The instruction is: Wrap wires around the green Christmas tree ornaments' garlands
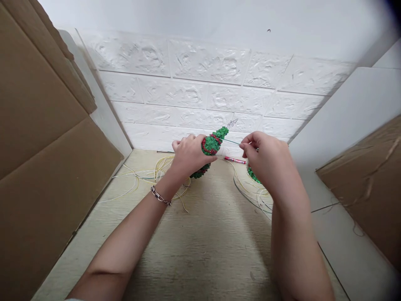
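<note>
My left hand (192, 154) is wrapped round a small green beaded Christmas tree (212, 144) with red bands, tilted to the right. A clear, spiky topper (232, 123) sits at its tip. From the tree's upper right side a thin green thread (230, 141) runs taut to my right hand (263, 156), whose thumb and fingertips pinch its end. Below and behind my right hand lies a heap of green beads (253, 174), partly covered by the hand. My left palm hides part of the tree's middle.
Yellow and white cords (159, 169) lie loose on the left of the wooden board (194, 242), and more cords (250, 192) on the right. A red tube (234, 160) lies near the white brick-pattern wall (188, 94). Cardboard (46, 113) stands at left, more cardboard (366, 184) at right.
</note>
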### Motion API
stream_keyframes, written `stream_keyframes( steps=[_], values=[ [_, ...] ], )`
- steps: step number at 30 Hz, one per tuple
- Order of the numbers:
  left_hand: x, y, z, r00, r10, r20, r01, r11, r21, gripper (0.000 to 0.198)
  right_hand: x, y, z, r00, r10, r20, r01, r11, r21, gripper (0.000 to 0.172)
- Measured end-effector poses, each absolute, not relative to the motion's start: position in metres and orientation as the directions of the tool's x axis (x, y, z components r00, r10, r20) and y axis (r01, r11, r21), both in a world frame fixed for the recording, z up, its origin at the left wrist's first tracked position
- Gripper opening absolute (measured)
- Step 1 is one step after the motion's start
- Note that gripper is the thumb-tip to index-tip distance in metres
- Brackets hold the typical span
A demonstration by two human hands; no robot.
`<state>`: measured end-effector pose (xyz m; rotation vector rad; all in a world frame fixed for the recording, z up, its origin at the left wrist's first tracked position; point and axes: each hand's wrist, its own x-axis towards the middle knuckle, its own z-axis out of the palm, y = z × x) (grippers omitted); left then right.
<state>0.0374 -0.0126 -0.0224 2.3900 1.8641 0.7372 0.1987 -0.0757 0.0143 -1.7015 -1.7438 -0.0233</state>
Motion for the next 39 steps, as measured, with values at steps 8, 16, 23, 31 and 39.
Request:
stream_keyframes(
  steps=[8,16,23,31,39],
  values=[
    [0.042,-0.02,-0.022,0.198,0.917,0.345,0.9,-0.309,0.306,0.052,0.192,-0.061,0.003,0.054,0.829,0.557,0.798,0.299,-0.523,0.01],
    [0.037,-0.018,-0.019,0.186,0.915,0.359,0.904,-0.302,0.301,0.054,0.2,-0.085,0.023,0.166,0.831,0.532,0.767,0.23,-0.599,0.013],
    [0.041,-0.02,-0.023,0.219,0.911,0.351,0.909,-0.321,0.266,0.052,0.195,-0.067,0.013,0.146,0.735,0.662,0.78,0.327,-0.534,0.014],
    [0.041,-0.018,-0.022,0.214,0.922,0.324,0.911,-0.308,0.274,0.051,0.198,-0.059,0.009,0.064,0.737,0.673,0.77,0.393,-0.503,0.014],
    [0.038,-0.016,-0.022,0.223,0.927,0.303,0.894,-0.318,0.316,0.054,0.201,-0.052,0.007,0.023,0.82,0.572,0.635,0.43,-0.642,0.013]
  ],
)
